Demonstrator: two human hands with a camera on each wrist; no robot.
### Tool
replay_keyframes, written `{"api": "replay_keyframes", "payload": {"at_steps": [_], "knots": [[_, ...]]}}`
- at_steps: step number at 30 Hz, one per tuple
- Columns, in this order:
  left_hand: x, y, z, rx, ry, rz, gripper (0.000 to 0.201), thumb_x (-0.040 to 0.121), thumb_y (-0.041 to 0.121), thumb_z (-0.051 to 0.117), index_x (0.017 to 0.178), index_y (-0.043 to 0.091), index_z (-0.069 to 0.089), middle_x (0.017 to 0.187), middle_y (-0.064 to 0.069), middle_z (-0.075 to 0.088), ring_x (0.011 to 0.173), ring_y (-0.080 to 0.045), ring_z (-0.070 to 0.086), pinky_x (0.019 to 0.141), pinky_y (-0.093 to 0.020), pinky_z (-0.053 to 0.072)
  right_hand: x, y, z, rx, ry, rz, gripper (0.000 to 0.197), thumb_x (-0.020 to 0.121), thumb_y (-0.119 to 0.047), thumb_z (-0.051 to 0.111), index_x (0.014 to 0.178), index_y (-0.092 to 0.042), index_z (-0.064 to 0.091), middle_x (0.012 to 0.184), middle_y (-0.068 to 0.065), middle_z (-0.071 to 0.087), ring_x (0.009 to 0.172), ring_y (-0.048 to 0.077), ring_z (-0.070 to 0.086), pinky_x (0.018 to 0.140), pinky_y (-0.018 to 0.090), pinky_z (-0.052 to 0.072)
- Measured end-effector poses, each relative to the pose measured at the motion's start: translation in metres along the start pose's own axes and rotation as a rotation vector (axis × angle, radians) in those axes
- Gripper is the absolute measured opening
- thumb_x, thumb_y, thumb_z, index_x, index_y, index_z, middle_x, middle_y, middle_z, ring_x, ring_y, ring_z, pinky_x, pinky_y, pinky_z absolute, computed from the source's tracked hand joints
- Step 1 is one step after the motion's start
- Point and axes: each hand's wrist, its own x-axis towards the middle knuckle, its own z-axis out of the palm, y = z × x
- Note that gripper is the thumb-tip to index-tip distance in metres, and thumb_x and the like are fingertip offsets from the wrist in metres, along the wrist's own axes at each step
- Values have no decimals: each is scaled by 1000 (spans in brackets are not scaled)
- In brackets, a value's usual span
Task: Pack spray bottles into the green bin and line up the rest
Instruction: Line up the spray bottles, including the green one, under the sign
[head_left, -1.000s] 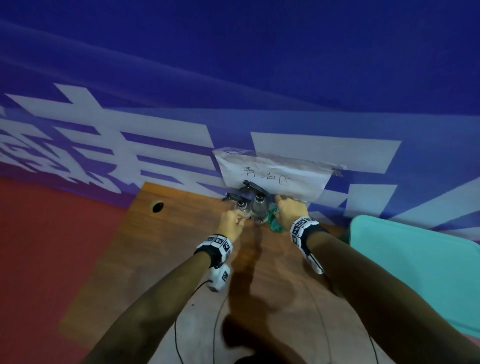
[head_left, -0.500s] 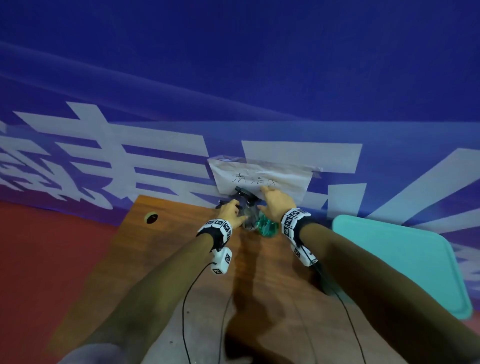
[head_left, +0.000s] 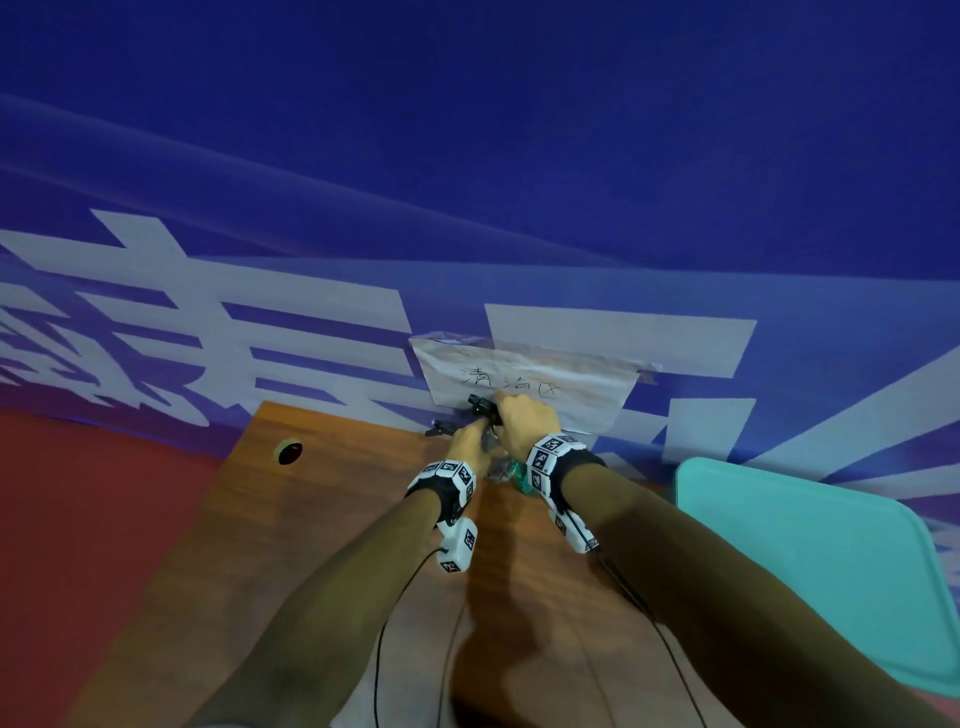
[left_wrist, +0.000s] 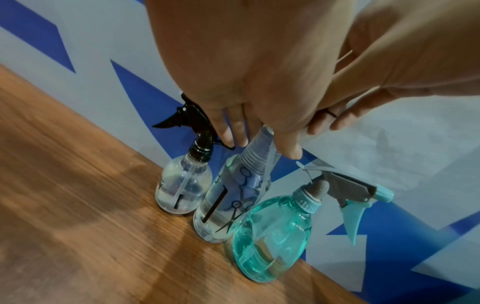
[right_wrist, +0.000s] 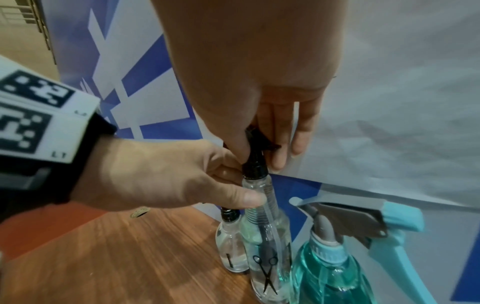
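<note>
Three spray bottles stand in a row at the table's back edge against the banner: a small clear bottle (left_wrist: 182, 191) (right_wrist: 230, 246) with a black trigger, a taller clear bottle printed with scissors (left_wrist: 233, 197) (right_wrist: 267, 257), and a teal bottle (left_wrist: 270, 236) (right_wrist: 327, 273). My left hand (right_wrist: 168, 174) (left_wrist: 259, 142) (head_left: 470, 441) grips the scissors bottle's ribbed neck, thumb in front. My right hand (right_wrist: 259, 144) (head_left: 524, 421) pinches that bottle's black spray head from above. The teal-green bin (head_left: 831, 561) lies to the right; its inside is hidden.
The wooden table (head_left: 311, 545) has a round cable hole (head_left: 289, 452) near its back left corner. A handwritten paper sign (head_left: 530, 379) is taped to the blue banner just behind the bottles. Red floor lies left of the table. Thin black cables trail from my wrists.
My right hand has shifted left from beside the teal bottle onto the middle bottle's spray head. My left hand has stayed at the bottle necks. The bin now shows closer on the right.
</note>
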Motion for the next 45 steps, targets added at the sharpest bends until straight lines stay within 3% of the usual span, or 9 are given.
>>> {"api": "replay_keyframes", "payload": {"at_steps": [5, 9, 15, 21, 27, 32, 37, 45], "knots": [[7, -5, 4, -42, 13, -17, 38, 87, 6, 69, 124, 10, 63, 115, -12, 71, 107, -30, 66, 89, -34, 52, 8, -2, -2, -83, -20, -31, 29, 86, -22, 71, 111, -11, 59, 107, 11, 67, 96, 34, 67, 78, 42, 53], [10, -9, 8, -51, 44, -4, 42, 82, 16, 76, 122, 12, 66, 114, -13, 73, 107, -30, 67, 90, -42, 56, 11, -1, -3, -91, -43, -41, 26, 88, -21, 69, 110, -10, 61, 108, 12, 66, 97, 34, 66, 77, 40, 52], [14, -19, 15, -69, 65, -13, 41, 76, 20, 77, 116, 18, 69, 104, -8, 75, 96, -28, 70, 84, -44, 58, 19, -1, -2, -70, -81, -51, 20, 88, -16, 68, 106, -7, 64, 110, 14, 64, 100, 33, 64, 80, 37, 50], [20, -23, 15, -136, 24, -41, 49, 73, 20, 78, 121, 19, 64, 108, -10, 74, 101, -28, 69, 86, -46, 58, 21, -4, 1, -40, -93, -26, 22, 87, -15, 67, 107, -5, 64, 108, 15, 66, 98, 34, 65, 80, 39, 53], [23, -27, 17, -128, 28, -38, 50, 67, 29, 69, 116, 20, 71, 99, -10, 76, 92, -28, 71, 81, -45, 59, 19, -5, 13, -47, -49, 3, 21, 88, -13, 64, 108, -7, 62, 108, 13, 66, 102, 34, 63, 81, 40, 52], [37, -48, 36, -44, 62, -48, 38, 64, 37, 57, 102, 37, 62, 77, -3, 74, 72, -28, 70, 67, -41, 61, 14, -4, 20, -46, -8, 23, 24, 90, -20, 64, 111, -10, 60, 106, 11, 68, 97, 33, 65, 77, 39, 52], [7, -13, 14, 78, 77, -37, 32, 70, 25, 63, 102, 27, 66, 80, -9, 72, 78, -36, 68, 70, -43, 59, 12, -5, 27, -49, 32, 43, 35, 90, -26, 64, 118, -8, 53, 103, 12, 70, 94, 34, 67, 72, 37, 51], [3, -9, 10, 138, 70, -40, 28, 80, 29, 63, 107, 23, 68, 91, -12, 73, 90, -37, 67, 77, -41, 56, 11, -10, 32, -34, 68, 69, 46, 88, -24, 61, 126, -2, 46, 101, 12, 70, 93, 34, 67, 72, 37, 49]]}}
